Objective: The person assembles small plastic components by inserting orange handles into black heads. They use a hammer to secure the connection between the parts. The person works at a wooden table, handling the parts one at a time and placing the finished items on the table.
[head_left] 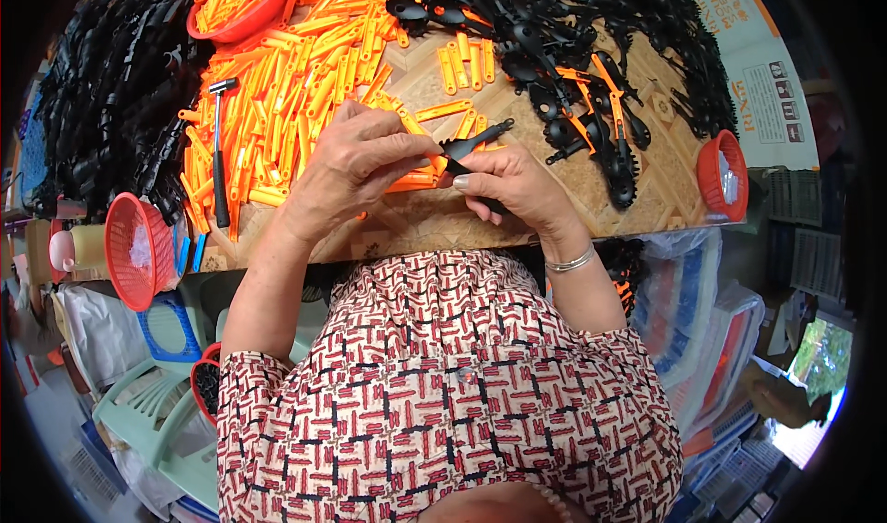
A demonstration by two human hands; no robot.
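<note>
Near the table's front edge my two hands meet. My left hand [356, 161] pinches an orange plastic handle piece [438, 164], its fingers closed. My right hand [517, 183] grips a black plastic utensil part [455, 166] between thumb and fingers, its end against the orange piece. Whether the two are joined I cannot tell. Just beyond my right fingers shows another black piece [479, 140] with a toothed edge; whether it lies on the table or is held is unclear. Loose orange handle pieces [305, 79] spread in a heap beyond my left hand.
A hammer [220, 149] lies on the orange heap's left side. Black utensil parts pile at the far left [111, 89] and far right [591, 15]; several at right bear orange handles [610, 84]. Red baskets stand at the back [208, 26], left edge [118, 264] and right edge [710, 179].
</note>
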